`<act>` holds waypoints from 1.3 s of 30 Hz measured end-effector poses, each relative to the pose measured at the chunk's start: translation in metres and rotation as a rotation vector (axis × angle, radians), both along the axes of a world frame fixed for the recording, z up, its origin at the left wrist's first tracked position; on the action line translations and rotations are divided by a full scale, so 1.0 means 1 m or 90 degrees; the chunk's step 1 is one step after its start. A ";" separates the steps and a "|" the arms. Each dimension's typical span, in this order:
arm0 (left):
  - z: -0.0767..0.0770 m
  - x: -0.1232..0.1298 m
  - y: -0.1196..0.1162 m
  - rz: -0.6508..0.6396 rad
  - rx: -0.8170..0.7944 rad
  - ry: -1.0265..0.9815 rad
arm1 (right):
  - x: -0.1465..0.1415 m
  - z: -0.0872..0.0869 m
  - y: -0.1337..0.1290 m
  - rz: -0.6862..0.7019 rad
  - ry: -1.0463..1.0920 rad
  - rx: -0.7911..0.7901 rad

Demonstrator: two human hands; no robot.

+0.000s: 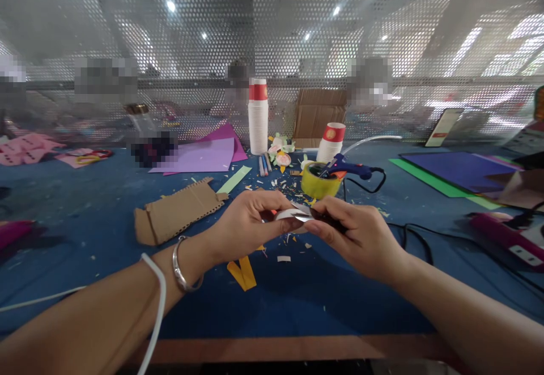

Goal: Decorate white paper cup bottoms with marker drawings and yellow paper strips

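Observation:
My left hand [250, 222] is closed, pinching a curved white piece of paper [284, 214] between thumb and fingers, above the middle of the table. Facing it, my right hand [361, 233] is closed on what look like small scissors; their thin metal blades [302, 216] reach left to the paper's edge. The handle is mostly hidden by my right fingers. Below the hands lie a folded yellow paper strip [243, 274] and scattered paper scraps [284, 259]. Just beyond my right hand, a roll of yellow tape [317, 185] has a blue glue gun [348, 166] resting on it.
Corrugated cardboard [182, 208] lies left. Behind stand a tall stack of paper cups [258, 126] and a shorter cup stack [331, 143]. Purple sheets [199, 155] lie back left, blue card [450, 170] back right. A power strip [505, 239] and cables [419, 239] are at right.

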State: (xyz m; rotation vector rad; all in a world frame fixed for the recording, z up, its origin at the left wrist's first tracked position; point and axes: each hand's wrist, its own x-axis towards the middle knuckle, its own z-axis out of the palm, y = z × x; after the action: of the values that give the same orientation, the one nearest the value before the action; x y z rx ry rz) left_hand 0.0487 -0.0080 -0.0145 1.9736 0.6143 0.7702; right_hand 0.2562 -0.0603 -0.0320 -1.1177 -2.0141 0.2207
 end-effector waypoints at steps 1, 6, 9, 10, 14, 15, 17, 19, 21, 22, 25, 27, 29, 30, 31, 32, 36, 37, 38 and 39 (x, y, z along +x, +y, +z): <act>0.000 0.000 0.000 0.000 -0.002 0.000 | 0.000 0.000 0.000 0.000 -0.003 0.004; 0.000 0.001 0.002 -0.018 -0.023 -0.012 | 0.002 0.000 -0.001 0.002 -0.019 0.007; 0.000 0.002 0.003 -0.028 -0.025 -0.019 | 0.002 0.000 -0.001 0.000 -0.031 -0.004; -0.001 0.002 0.003 -0.028 -0.027 -0.021 | 0.002 0.000 -0.001 -0.001 -0.035 -0.007; -0.002 0.001 0.006 -0.032 -0.046 -0.022 | 0.002 0.000 -0.001 -0.003 -0.042 -0.013; -0.003 0.001 0.006 -0.035 -0.053 -0.020 | 0.002 0.000 -0.001 -0.003 -0.043 -0.011; -0.003 0.000 0.007 -0.043 -0.068 -0.017 | 0.002 0.000 -0.001 0.000 -0.044 -0.002; -0.004 0.000 0.008 -0.047 -0.080 -0.014 | 0.002 0.000 -0.001 0.000 -0.047 0.008; -0.004 0.000 0.008 -0.049 -0.087 -0.015 | 0.002 -0.001 -0.001 -0.002 -0.053 0.014; -0.004 0.000 0.008 -0.050 -0.091 -0.017 | 0.002 -0.001 -0.001 -0.004 -0.056 0.016; -0.004 -0.001 0.008 -0.060 -0.114 -0.019 | 0.003 -0.002 -0.002 -0.005 -0.063 0.018; -0.005 -0.001 0.009 -0.066 -0.138 -0.014 | 0.003 -0.002 -0.001 -0.002 -0.063 0.019; -0.006 -0.001 0.010 -0.068 -0.158 -0.009 | 0.003 -0.002 0.000 0.002 -0.061 0.021; -0.006 0.000 0.011 -0.068 -0.166 -0.010 | 0.003 -0.002 0.000 0.002 -0.060 0.021; -0.007 0.000 0.011 -0.068 -0.168 -0.011 | 0.003 -0.002 0.001 0.002 -0.059 0.020; -0.008 0.000 0.012 -0.067 -0.167 -0.014 | 0.003 -0.002 0.001 0.001 -0.060 0.018; -0.009 0.002 0.011 -0.062 -0.152 -0.024 | 0.004 -0.003 0.002 -0.006 -0.073 0.012; -0.009 0.002 0.011 -0.061 -0.153 -0.023 | 0.004 -0.003 0.001 -0.007 -0.074 0.013; -0.008 0.002 0.011 -0.060 -0.156 -0.021 | 0.004 -0.003 0.001 -0.009 -0.075 0.012; -0.008 0.002 0.011 -0.058 -0.160 -0.019 | 0.005 -0.003 0.000 -0.011 -0.075 0.011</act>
State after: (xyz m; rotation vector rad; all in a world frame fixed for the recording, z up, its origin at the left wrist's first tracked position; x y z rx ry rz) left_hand 0.0505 0.0031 -0.0224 1.7440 0.5699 0.6322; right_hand 0.2607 -0.0602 -0.0346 -1.1601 -2.1047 0.1306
